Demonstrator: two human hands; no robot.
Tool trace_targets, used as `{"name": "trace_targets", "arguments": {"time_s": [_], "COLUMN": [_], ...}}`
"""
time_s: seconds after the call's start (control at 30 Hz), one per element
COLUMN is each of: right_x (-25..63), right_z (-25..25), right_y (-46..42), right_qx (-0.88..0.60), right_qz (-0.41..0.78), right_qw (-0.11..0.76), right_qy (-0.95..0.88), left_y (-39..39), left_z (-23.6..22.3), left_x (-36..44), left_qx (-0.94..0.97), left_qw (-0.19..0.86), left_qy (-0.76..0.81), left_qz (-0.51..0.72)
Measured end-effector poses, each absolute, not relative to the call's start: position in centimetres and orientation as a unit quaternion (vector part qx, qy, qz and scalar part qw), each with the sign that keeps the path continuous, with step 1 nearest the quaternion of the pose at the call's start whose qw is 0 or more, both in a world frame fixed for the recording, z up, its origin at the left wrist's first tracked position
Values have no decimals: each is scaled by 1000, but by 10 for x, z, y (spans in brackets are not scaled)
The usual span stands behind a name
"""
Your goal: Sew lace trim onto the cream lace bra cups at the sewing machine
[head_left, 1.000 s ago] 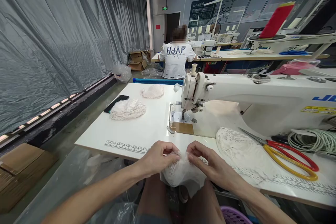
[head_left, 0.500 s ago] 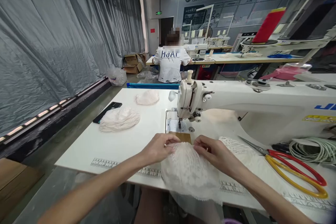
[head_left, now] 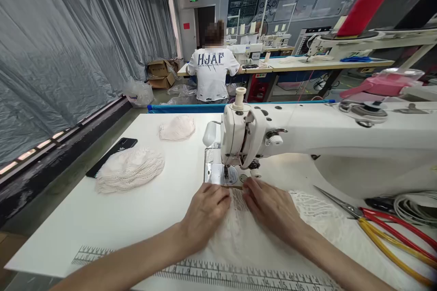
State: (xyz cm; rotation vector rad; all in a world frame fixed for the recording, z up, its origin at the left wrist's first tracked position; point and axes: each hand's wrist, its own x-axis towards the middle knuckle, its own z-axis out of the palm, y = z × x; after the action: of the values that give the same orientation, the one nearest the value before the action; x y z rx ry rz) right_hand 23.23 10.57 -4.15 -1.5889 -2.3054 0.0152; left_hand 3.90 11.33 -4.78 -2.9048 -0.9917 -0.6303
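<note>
A sheer white lace piece (head_left: 235, 232) lies on the sewing table just in front of the sewing machine (head_left: 241, 138), its near part spread over the printed ruler. My left hand (head_left: 206, 211) grips its far edge on the left, fingers curled and thumb underneath out of sight. On the right, my right hand (head_left: 273, 204) pinches the same edge near the metal needle plate (head_left: 213, 173). A short gathered stretch of lace shows between the hands. The needle and presser foot (head_left: 226, 172) stand a little beyond my fingertips.
To the left lie a stack of lace cups (head_left: 131, 168), a black phone (head_left: 112, 157) and a single cup (head_left: 177, 128). More lace (head_left: 317, 209) and large scissors (head_left: 362, 216) with red and yellow handles are at the right. A co-worker (head_left: 213, 68) sits ahead, back turned.
Both hands have moved forward with the lace, closer to the needle plate. The lace, which hung over the table's front edge, now lies flatter on the tabletop. My view has come nearer the machine.
</note>
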Motion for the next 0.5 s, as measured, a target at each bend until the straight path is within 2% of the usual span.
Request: {"name": "trace_targets", "arguments": {"time_s": [0.07,0.13,0.2,0.33,0.5], "right_x": [228,223,220,223,230], "right_z": [-40,-39,-38,-42,-51], "right_y": [100,94,89,90,109], "right_qx": [-500,-429,-391,-402,-412], "right_qz": [-67,-68,-44,-56,-99], "right_qw": [216,244,239,197,206], "right_qy": [-836,-867,-888,-892,-882], "left_y": [112,110,110,116,143], "left_z": [-44,-41,-38,-39,-45], "left_x": [39,39,39,37,35], "left_qx": [-928,-930,-932,-933,-929], "left_qw": [13,13,8,0,-15], "left_qy": [-318,-316,-314,-311,-314], "left_qz": [-195,-187,-181,-179,-198]}}
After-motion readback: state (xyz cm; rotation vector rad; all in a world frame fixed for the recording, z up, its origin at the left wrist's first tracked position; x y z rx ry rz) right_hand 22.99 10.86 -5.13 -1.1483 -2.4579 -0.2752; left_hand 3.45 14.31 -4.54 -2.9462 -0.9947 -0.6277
